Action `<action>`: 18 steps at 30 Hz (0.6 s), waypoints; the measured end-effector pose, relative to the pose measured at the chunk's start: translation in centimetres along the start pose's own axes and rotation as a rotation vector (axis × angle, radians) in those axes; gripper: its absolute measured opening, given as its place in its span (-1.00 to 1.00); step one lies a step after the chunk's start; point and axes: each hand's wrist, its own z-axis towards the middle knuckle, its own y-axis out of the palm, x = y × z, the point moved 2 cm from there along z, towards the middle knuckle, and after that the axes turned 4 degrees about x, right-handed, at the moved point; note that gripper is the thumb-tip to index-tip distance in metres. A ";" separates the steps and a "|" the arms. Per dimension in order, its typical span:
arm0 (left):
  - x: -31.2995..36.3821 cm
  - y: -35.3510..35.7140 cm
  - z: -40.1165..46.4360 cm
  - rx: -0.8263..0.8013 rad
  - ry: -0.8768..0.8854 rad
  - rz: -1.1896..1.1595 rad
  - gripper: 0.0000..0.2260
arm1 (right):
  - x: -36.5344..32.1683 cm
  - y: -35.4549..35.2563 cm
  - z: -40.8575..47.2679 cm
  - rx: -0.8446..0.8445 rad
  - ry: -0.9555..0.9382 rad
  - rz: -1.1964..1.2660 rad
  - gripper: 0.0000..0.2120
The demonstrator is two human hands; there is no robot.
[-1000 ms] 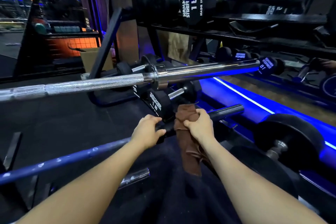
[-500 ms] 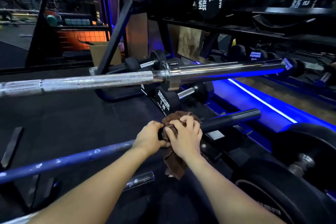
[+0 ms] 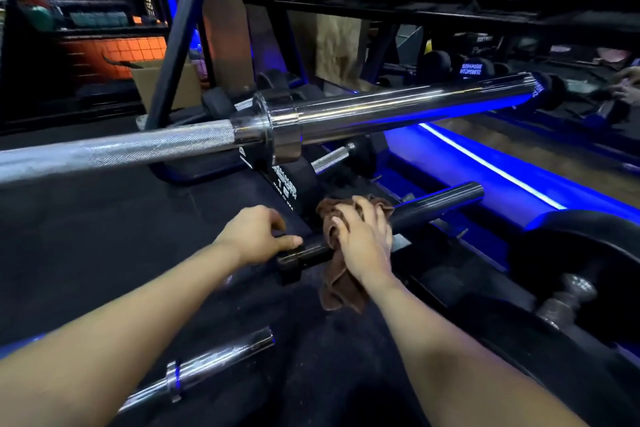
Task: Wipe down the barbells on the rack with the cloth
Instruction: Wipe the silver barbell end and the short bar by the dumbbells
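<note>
The right hand (image 3: 363, 239) wraps a brown cloth (image 3: 341, 288) around a black bar (image 3: 436, 203), fingers curled over the top; the loose end of the cloth hangs below the bar. The left hand (image 3: 258, 234) grips the same bar just beside its collar (image 3: 289, 263), thumb lying along it. Above and across them runs a chrome barbell (image 3: 381, 111) with a knurled shaft to the left. A third bar (image 3: 207, 367) lies lower, under the left forearm. Dumbbells (image 3: 474, 68) sit on the rack (image 3: 180, 45) behind, and a blue light strip (image 3: 491, 163) glows on the right.
</note>
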 end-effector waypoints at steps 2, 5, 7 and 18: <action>1.0 0.5 0.9 0.034 0.028 -0.003 -0.66 | 1.6 -0.5 1.2 -0.006 0.013 -0.003 -0.67; 3.1 1.9 2.5 0.041 0.068 -0.008 -0.64 | 3.7 -1.1 2.8 0.000 0.060 0.005 -0.67; 5.0 2.8 3.6 0.021 0.112 0.004 -0.59 | 5.2 -1.7 3.9 0.027 0.108 0.016 -0.66; 12.7 8.2 8.7 -0.073 0.279 0.112 -0.35 | 13.5 -3.7 9.2 0.236 0.292 0.117 -0.65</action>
